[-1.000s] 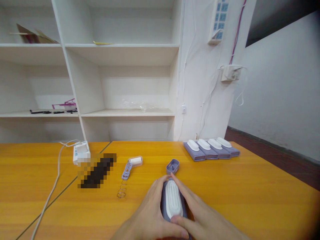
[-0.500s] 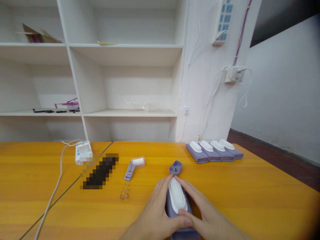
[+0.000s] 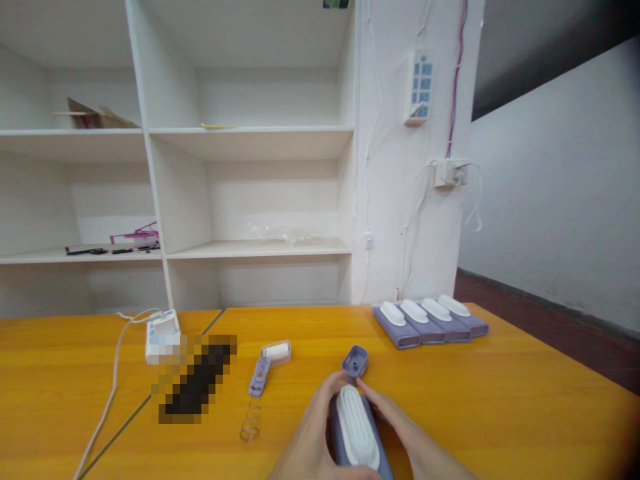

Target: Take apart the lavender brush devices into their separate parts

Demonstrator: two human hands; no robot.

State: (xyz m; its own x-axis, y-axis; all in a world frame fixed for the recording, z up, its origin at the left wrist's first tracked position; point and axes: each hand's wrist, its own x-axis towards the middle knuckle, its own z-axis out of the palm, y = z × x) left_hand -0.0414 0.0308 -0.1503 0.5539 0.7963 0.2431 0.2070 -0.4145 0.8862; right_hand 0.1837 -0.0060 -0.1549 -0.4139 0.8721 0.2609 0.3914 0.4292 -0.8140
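At the table's near edge, my left hand [image 3: 311, 437] and my right hand [image 3: 413, 430] are wrapped round the two sides of a purple box [image 3: 336, 433]. On top of that box lies a white ridged oval piece [image 3: 356, 423], which looks like a folded bundle of cord. The fingertips of both hands come together at the box's far end. Just beyond them sits a small open purple cup-like part [image 3: 355, 362] with a dark hole in its floor. The lower part of the box runs out of view.
Several purple boxes with white ovals [image 3: 430, 320] stand in a row at the back right. Left of my hands lie a white roll in a case [image 3: 277, 352], a purple slotted part [image 3: 259, 375] and a thin wire coil [image 3: 250, 427]. Farther left are a power strip [image 3: 163, 337] and its cable.
The view has tilted up, so the table and hands sit lower in the picture. Both hands still hold the purple box; the thumbs have dropped toward the bottom edge.
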